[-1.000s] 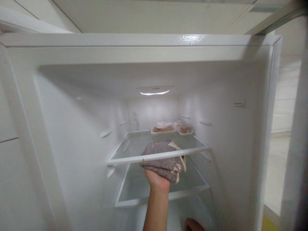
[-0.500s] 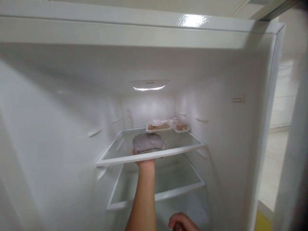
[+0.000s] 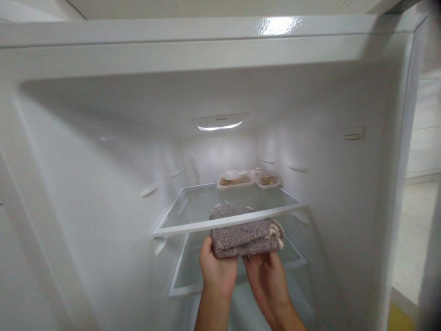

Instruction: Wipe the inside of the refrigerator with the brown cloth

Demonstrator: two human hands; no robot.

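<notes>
A folded grey towel (image 3: 246,236) with whitish edging is partly beneath the upper glass shelf (image 3: 196,226) of a fridge; its back part shows through the glass. My left hand (image 3: 218,271) holds the towel's near left side from below, thumb at the side. Under its right part, my right hand (image 3: 267,278) grips it too, with palm turned up. Most fingertips of both hands are hidden beneath the cloth.
Two clear-lidded food trays, a left one (image 3: 234,179) and a right one (image 3: 267,178), lie at the back of the upper shelf. A lower glass shelf (image 3: 186,290) sits beneath. White fridge walls close in both sides, and a lamp (image 3: 220,122) glows overhead.
The towel has come nearer and to the right in the view. My right hand has risen from the bottom edge and now holds it alongside my left hand.
</notes>
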